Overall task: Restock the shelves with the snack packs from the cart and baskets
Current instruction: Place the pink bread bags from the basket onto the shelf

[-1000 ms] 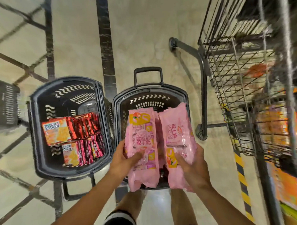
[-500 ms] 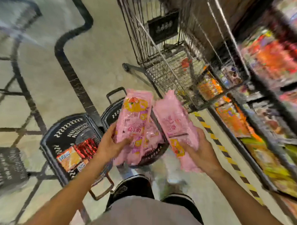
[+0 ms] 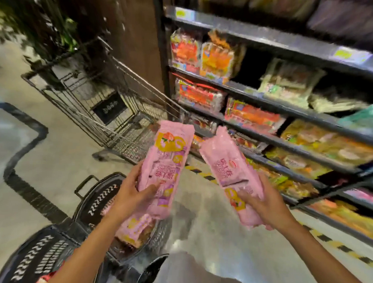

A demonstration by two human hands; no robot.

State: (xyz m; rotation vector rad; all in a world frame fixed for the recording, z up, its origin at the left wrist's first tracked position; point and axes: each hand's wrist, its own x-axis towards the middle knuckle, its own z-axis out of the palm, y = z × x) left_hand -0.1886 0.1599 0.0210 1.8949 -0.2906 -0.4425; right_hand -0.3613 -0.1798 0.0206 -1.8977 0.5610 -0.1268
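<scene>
Left hand (image 3: 135, 192) grips one pink snack pack (image 3: 167, 166) at lower half, fingers curled round. Right hand (image 3: 263, 203) grips second pink pack (image 3: 229, 174) likewise. Both packs raised in front of shelves (image 3: 266, 142), above black basket (image 3: 99, 197). Likely light, soft, crinkly film, slippery; contents crushable, so hold mid-body, gently. Count: two packs in hands, more pink packs in basket, number unclear; two baskets; one cart (image 3: 94, 100).

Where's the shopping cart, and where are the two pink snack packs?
shopping cart (image 3: 110, 109): head view, wire side.
left pink pack (image 3: 167, 161): head view, front label.
right pink pack (image 3: 229, 168): head view, printed middle.
</scene>
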